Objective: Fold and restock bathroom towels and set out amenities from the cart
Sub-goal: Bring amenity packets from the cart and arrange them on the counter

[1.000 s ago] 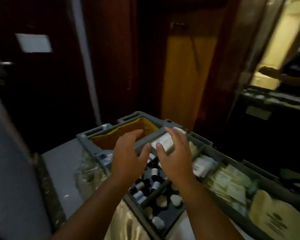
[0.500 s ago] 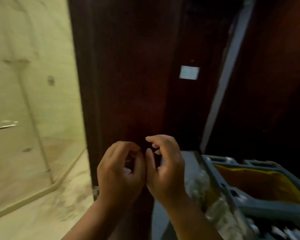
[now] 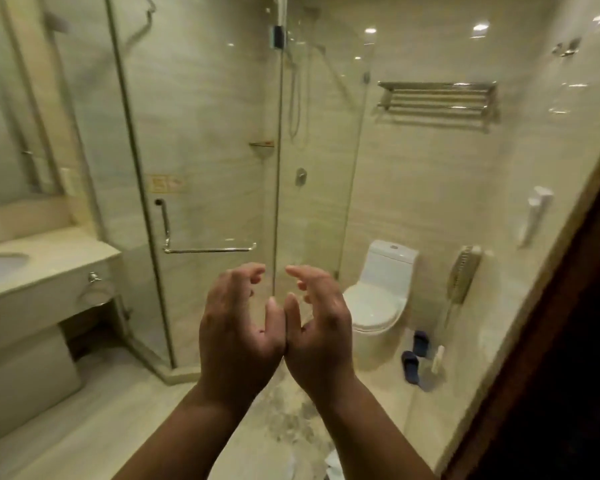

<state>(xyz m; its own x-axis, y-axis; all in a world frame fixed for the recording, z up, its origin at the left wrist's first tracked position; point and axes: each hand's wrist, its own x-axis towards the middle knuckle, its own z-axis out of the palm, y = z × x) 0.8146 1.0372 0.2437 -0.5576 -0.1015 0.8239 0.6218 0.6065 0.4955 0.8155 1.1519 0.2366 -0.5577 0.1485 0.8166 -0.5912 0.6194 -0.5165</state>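
Chrome towel rack [image 3: 437,100] is mounted high above the toilet [image 3: 378,299], right of the glass shower [image 3: 205,150]. Left hand [image 3: 238,327] and right hand [image 3: 321,329] are raised side by side, well below the rack. Thumb bases touch, fingers are loosely curved, and nothing is seen in either.

The toilet [image 3: 374,306] is white, slippers [image 3: 410,365] navy, wall tiles [image 3: 413,185] cream and veined, towel rack [image 3: 437,100] silver, door frame [image 3: 551,341] dark brown.
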